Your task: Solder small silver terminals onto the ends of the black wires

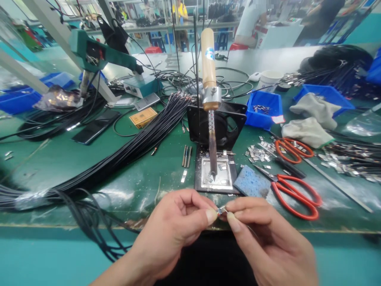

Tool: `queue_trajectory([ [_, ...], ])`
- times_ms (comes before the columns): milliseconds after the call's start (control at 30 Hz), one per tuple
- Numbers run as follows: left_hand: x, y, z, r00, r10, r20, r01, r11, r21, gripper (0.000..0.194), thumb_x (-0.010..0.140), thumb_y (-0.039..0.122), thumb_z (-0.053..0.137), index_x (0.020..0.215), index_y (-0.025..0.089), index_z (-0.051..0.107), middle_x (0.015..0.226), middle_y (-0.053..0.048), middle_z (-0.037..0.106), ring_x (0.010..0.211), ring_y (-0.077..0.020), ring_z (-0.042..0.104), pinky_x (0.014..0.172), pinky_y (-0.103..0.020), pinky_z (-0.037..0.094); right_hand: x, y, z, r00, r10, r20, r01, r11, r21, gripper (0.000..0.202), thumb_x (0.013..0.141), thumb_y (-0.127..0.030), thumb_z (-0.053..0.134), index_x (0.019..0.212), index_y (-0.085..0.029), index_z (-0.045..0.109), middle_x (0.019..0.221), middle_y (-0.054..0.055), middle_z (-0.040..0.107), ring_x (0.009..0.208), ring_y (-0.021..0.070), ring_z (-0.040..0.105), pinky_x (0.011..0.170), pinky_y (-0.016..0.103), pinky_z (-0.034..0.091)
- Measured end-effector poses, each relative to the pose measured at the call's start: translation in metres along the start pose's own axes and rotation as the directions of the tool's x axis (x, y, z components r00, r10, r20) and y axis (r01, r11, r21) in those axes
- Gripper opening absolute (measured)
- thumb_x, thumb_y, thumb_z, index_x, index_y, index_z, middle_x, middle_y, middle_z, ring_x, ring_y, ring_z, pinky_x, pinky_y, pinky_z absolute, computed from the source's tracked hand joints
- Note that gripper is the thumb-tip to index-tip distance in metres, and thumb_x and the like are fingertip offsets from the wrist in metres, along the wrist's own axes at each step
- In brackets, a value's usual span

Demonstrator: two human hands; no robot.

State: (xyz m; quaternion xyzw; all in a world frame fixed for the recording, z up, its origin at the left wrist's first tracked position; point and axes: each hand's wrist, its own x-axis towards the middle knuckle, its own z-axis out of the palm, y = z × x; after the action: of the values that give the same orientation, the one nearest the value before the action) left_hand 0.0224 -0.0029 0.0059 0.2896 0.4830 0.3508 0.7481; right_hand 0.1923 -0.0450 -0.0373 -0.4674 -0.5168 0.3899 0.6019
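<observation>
My left hand (181, 222) pinches a small metal connector (220, 211) between thumb and fingers at the table's front edge. From the other side, my right hand (264, 230) holds a thin piece, perhaps a wire or tool tip, against the same connector. The fingertips of both hands nearly meet. Just beyond them, a soldering iron (212, 151) hangs tip down over a metal tray (204, 182). A blue sponge (252, 182) lies to the right of this tray.
Orange-handled scissors (294, 194) and a blue bin (264, 109) lie right. A black cable bundle (119, 157), a phone (97, 127) and a green heat gun (104, 55) are left. Small metal parts (258, 153) are scattered near the scissors. People stand in the background.
</observation>
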Motion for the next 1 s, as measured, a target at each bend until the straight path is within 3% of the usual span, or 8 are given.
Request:
queue_trajectory([
  [367,0.0079,-0.0009,-0.0033,1.000,0.001,0.008,0.000,0.999,-0.036,0.020,0.077,0.021,0.086,0.069,0.012,0.071,0.080,-0.002,0.070,0.045,0.0000,0.035,0.041,-0.018,0.017,0.0048,0.0036,-0.0009,0.996,-0.082,0.039,0.086,0.991,-0.104,0.023,0.085,-0.004,0.072,0.093,-0.026,0.072,0.096,0.004,0.077,0.086,0.0195,0.075,0.071,0.029,0.062],
  [767,0.0076,0.0003,-0.0048,1.000,0.008,0.012,-0.008,1.000,-0.020,0.018,0.079,0.020,0.085,0.069,0.012,0.072,0.081,-0.003,0.071,0.046,-0.0003,0.037,0.041,-0.017,0.019,0.0037,0.0043,0.0001,0.998,-0.051,0.027,0.053,0.993,-0.102,0.024,0.085,-0.003,0.071,0.093,-0.025,0.072,0.098,0.004,0.078,0.087,0.0197,0.076,0.073,0.029,0.064],
  [1000,0.0081,0.0010,-0.0045,1.000,0.011,0.024,-0.011,1.000,-0.014,0.017,0.080,0.019,0.085,0.069,0.012,0.073,0.085,-0.003,0.072,0.047,-0.0006,0.038,0.041,-0.017,0.020,0.0086,0.0066,-0.0020,0.980,-0.178,0.086,0.187,0.976,-0.110,0.025,0.084,0.003,0.069,0.094,-0.020,0.070,0.098,0.004,0.077,0.088,0.0153,0.076,0.074,0.022,0.064],
])
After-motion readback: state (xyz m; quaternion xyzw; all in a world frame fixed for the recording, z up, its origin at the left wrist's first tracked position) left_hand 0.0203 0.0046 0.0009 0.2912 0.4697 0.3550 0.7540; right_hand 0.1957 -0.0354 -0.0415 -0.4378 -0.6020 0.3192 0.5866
